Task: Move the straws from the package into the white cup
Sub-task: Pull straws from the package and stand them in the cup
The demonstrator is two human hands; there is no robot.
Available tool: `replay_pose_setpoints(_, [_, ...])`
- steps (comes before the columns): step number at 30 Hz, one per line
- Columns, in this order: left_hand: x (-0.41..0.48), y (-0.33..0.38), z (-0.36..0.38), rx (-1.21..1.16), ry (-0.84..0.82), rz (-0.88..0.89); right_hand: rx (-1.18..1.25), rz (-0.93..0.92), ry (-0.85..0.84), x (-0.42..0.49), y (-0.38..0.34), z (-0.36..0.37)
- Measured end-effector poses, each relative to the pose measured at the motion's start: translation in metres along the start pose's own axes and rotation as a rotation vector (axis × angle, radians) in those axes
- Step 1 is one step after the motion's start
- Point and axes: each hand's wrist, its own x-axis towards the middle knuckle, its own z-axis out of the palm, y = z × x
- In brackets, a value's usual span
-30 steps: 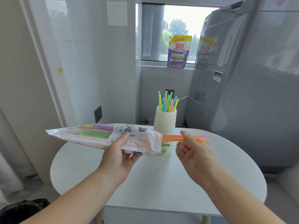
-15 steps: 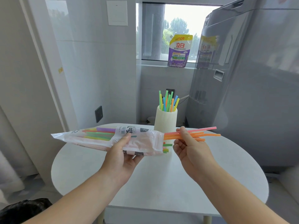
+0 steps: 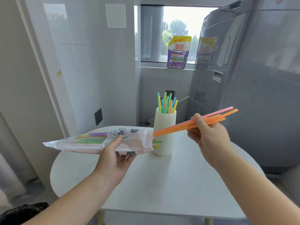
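- A round white tabletop [image 3: 162, 184] stands in a narrow tiled corner, with a tall grey appliance [image 3: 253, 82] on the right and a detergent pouch [image 3: 178, 52] on the window sill behind.
- The left hand [image 3: 113, 159] grips the package [image 3: 97, 142] from beneath, thumb across its top, holding it roughly level above the tabletop. Green and yellow loose straw ends [image 3: 157, 142] poke from the open mouth, ahead of those fingers.
- The right hand [image 3: 209, 137] pinches a bundle of orange and pink straws [image 3: 177, 126] past their middle. Most of the length runs back from its fingers [image 3: 197, 118] to the package mouth, and a shorter part juts beyond them toward the appliance. Whether the trailing tips have left the package I cannot tell.
- The white cup [image 3: 164, 135] sits between the two hands, below the bundle, and already holds a bunch of upright straws [image 3: 165, 103].
- Risk: the pinch looks light and off-centre, so the bundle may fan out, or one straw may slide free, when tipped upright.
- Risk: the long trailing end could sweep against the cup or its standing straws. The cup looks tall and narrow, probably easy to topple.
- Risk: the crowded cup mouth may deflect incoming tips onto the tabletop.
- Risk: if the left fingers let the package mouth dip, the poking-out ends could slip out.
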Motion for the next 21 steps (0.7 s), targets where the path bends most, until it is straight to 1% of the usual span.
replay_pose_setpoints(3, [0.003,0.003,-0.003,-0.002,0.019,0.006,0.014,-0.043,0.055,0.01,-0.019,-0.011])
replay_pose_setpoints(5, [0.003,0.004,-0.006,-0.005,0.024,0.001,-0.018,-0.089,0.084,0.016,-0.032,-0.018])
replay_pose_setpoints(10, [0.005,0.004,-0.008,-0.002,0.023,0.001,-0.111,-0.279,0.155,0.025,-0.07,-0.03])
replay_pose_setpoints(14, [0.005,0.0,-0.008,0.011,0.001,-0.005,-0.215,-0.414,0.192,0.032,-0.095,-0.025])
replay_pose_setpoints(17, [0.005,-0.004,-0.008,0.033,-0.003,-0.002,-0.343,-0.483,0.182,0.038,-0.106,-0.014])
replay_pose_setpoints(21, [0.005,-0.007,-0.008,0.048,-0.014,-0.003,-0.509,-0.542,0.126,0.045,-0.113,0.005])
